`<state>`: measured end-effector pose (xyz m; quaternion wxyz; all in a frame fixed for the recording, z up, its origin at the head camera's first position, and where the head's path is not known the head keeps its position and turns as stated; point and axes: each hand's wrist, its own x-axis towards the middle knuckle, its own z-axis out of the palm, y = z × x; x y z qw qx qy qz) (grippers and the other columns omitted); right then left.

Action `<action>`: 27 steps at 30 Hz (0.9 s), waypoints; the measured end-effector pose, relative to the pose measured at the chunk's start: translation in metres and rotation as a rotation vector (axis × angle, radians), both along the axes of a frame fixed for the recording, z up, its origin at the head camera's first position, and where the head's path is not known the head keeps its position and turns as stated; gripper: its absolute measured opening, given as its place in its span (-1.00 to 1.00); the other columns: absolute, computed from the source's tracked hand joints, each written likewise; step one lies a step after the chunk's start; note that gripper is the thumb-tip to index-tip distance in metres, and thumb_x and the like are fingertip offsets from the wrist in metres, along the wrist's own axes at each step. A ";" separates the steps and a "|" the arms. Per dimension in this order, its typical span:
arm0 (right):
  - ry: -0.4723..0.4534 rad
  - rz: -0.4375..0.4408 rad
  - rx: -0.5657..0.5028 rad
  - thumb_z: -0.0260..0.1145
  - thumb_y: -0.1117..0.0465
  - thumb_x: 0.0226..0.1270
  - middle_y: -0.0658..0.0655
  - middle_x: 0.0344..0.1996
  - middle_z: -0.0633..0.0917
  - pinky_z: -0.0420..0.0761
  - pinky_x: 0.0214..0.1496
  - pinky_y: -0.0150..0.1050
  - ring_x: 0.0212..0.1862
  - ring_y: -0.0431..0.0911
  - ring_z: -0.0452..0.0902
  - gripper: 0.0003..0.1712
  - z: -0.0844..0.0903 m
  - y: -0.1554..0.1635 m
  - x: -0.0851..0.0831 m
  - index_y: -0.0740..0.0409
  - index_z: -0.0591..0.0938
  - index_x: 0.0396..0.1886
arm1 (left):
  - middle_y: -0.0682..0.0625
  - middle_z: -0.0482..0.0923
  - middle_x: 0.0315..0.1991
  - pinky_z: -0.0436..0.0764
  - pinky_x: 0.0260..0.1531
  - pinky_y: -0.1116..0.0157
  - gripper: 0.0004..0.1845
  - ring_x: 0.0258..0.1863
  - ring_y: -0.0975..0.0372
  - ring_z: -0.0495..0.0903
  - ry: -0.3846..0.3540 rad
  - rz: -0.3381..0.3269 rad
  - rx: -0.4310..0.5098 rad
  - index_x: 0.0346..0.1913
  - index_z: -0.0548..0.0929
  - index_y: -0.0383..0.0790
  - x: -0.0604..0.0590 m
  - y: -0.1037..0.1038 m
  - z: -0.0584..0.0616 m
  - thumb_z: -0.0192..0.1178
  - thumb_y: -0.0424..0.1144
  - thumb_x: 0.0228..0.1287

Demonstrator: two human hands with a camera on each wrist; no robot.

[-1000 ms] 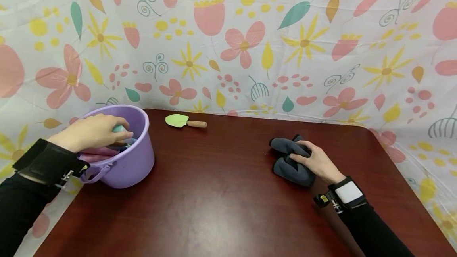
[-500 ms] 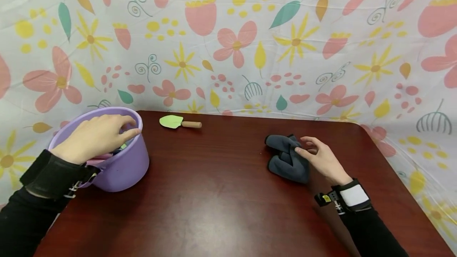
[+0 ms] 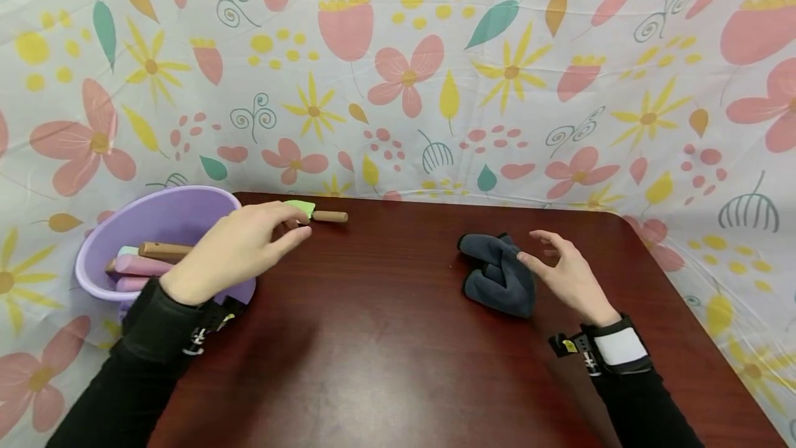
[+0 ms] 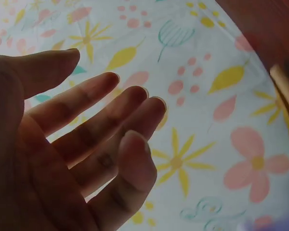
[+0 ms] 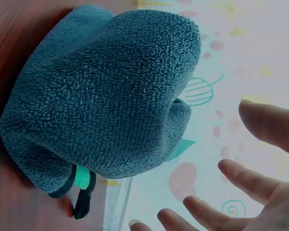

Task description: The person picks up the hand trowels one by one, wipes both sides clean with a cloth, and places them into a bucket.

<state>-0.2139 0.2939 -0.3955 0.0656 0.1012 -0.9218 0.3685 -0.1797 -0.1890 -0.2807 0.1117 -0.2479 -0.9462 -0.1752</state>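
Note:
My left hand [image 3: 249, 240] hovers over the table with fingers stretched out and nothing in it, reaching toward a small trowel [image 3: 320, 213] with a green blade and wooden handle. In the left wrist view the left hand [image 4: 86, 139] shows a bare palm. A lilac bucket [image 3: 164, 216] stands at the table's left edge with pink and wood-handled tools inside. My right hand [image 3: 560, 268] is lifted just right of a bundle of dark grey fleece gloves [image 3: 497, 275], fingers spread, not touching it. The right wrist view shows the gloves [image 5: 106, 96] close up, my fingers [image 5: 269, 125] apart from them.
The dark red table [image 3: 385, 351] has rounded far corners and is backed by a flowered sheet [image 3: 410, 68] that also drapes its left and right sides.
My left hand came out of the bucket and moved right toward the trowel. My right hand let go of the gloves and lifted off them, fingers opening.

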 end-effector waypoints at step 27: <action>-0.257 0.193 0.297 0.48 -0.15 0.15 0.55 0.38 0.08 0.34 0.14 0.33 0.33 0.42 0.12 0.15 -0.016 -0.027 -0.041 0.19 0.06 0.54 | -0.16 0.47 -0.46 0.53 -0.55 0.22 -0.40 -0.62 0.08 0.51 -0.551 0.499 0.165 0.03 0.58 -0.36 -0.159 0.023 -0.138 -0.22 0.13 0.55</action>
